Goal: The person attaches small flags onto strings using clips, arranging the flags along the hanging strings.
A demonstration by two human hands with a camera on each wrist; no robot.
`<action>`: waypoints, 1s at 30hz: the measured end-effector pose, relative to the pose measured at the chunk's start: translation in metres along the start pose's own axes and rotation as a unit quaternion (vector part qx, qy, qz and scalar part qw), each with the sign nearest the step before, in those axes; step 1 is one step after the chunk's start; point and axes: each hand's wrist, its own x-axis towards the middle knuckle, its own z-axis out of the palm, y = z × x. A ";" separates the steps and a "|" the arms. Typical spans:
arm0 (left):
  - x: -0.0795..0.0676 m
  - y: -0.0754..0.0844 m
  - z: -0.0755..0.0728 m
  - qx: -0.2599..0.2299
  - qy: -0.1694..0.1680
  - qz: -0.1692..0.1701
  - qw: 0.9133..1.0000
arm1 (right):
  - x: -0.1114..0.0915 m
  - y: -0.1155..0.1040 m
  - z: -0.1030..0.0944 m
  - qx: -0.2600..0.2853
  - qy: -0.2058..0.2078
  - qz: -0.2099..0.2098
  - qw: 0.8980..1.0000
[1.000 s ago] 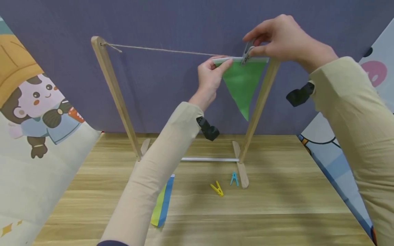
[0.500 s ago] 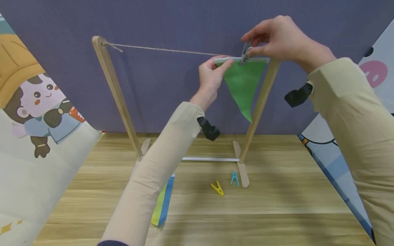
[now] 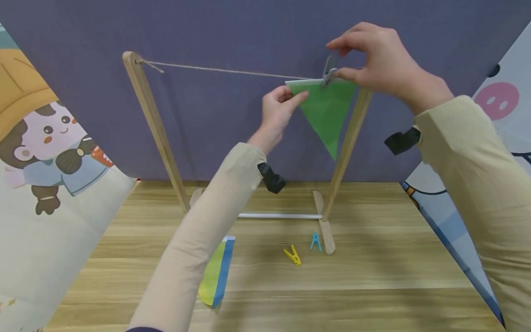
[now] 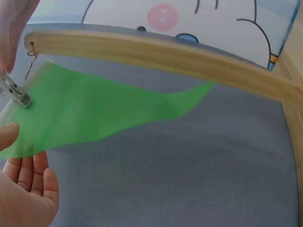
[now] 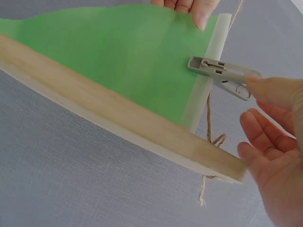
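Note:
A green triangular pennant (image 3: 325,110) with a white top edge hangs at the right end of a twine line (image 3: 224,70). A grey clothespin (image 3: 329,77) grips its top edge at the line. My right hand (image 3: 383,62) is spread beside the clothespin; the thumb tip touches or nearly touches one handle, and the other fingers stand away from it. My left hand (image 3: 277,110) is at the pennant's left corner, thumb in front and fingers behind. In the left wrist view its fingers (image 4: 35,172) look loose and apart from the cloth.
The line runs between wooden posts (image 3: 157,133) joined by a white rod (image 3: 282,216). On the wooden table (image 3: 373,272) lie a yellow clothespin (image 3: 292,255), a blue clothespin (image 3: 315,241), and yellow and blue pennants (image 3: 223,272) partly under my left forearm.
My right fingers have spread off the clothespin, which stays on the pennant. The left hand has loosened its pinch and slid slightly down and left from the top edge.

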 end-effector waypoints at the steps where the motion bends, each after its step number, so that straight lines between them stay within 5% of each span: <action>1: 0.000 -0.001 -0.002 0.004 -0.002 0.002 1.000 | -0.001 0.000 0.000 -0.003 0.003 0.002 1.000; 21: 0.002 -0.009 -0.023 0.029 0.012 0.018 0.999 | -0.027 -0.001 -0.001 0.007 0.031 -0.041 0.999; 30: 0.005 -0.003 -0.018 0.026 0.017 0.083 0.996 | -0.035 0.002 0.017 0.004 0.020 -0.125 0.992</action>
